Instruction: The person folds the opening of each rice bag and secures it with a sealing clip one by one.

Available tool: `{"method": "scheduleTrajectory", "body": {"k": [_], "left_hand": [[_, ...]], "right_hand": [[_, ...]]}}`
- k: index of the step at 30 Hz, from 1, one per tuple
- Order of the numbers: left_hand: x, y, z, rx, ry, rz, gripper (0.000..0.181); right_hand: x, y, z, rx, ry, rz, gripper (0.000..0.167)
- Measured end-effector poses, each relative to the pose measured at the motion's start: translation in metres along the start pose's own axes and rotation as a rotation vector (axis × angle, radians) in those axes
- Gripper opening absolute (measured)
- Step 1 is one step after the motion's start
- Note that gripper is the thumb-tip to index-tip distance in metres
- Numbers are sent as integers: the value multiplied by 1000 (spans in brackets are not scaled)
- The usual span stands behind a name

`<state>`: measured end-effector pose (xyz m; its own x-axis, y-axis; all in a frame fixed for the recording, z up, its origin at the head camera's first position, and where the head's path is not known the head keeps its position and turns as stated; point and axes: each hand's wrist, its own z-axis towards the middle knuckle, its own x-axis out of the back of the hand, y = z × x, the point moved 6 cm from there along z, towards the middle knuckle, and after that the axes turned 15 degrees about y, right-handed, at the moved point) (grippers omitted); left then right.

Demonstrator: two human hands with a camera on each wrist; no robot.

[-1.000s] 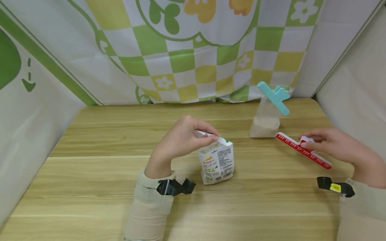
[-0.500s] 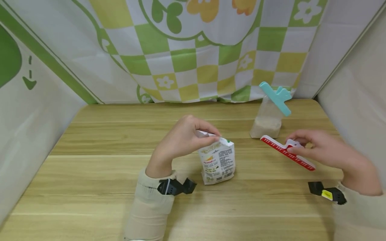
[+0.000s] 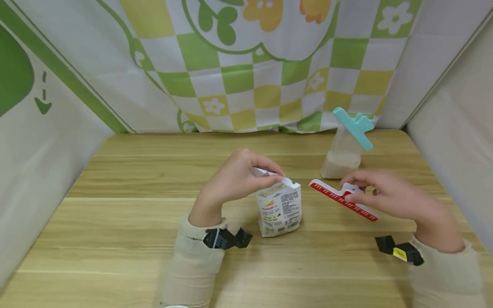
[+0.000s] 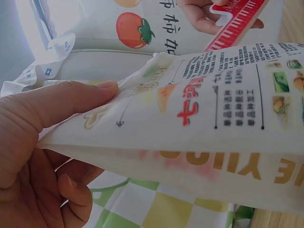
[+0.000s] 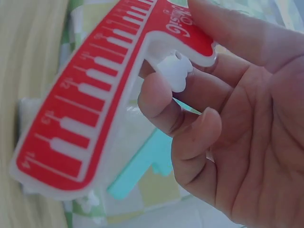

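A white printed bag [image 3: 280, 209] stands on the wooden table, and my left hand [image 3: 242, 177] pinches its top edge between thumb and fingers. The left wrist view shows the thumb pressed on the printed side of the bag [image 4: 190, 104]. To the right, my right hand [image 3: 389, 196] holds a red and white clip [image 3: 343, 200] by its handle, in the air beside the bag. Piano-key markings cover the long bar of this clip [image 5: 90, 95] in the right wrist view. The clip and the bag are apart.
Behind the right hand stands a clear bag [image 3: 340, 164] with pale grainy contents, a turquoise clip [image 3: 354, 128] across its top. The wooden table [image 3: 127, 214] reaches back to a green, yellow and white checked cloth [image 3: 265, 94]. Pale walls flank both sides.
My right hand has moved left with the red clip, closer to the white bag. The left hand keeps its pinch on the bag and has hardly moved.
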<state>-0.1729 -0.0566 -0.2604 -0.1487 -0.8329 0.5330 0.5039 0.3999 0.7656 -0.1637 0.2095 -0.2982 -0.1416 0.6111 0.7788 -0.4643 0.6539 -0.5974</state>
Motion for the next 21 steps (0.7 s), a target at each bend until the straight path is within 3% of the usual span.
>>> {"method": "scheduleTrajectory", "body": {"k": [18,21], "left_hand": [[-1,1,0,-31,1,6,9],[-1,1,0,-37,-3,4,8]], "right_hand": [[7,-26,20,224,-40,76,25],[7,-27,22,222,-48,105,25]]}}
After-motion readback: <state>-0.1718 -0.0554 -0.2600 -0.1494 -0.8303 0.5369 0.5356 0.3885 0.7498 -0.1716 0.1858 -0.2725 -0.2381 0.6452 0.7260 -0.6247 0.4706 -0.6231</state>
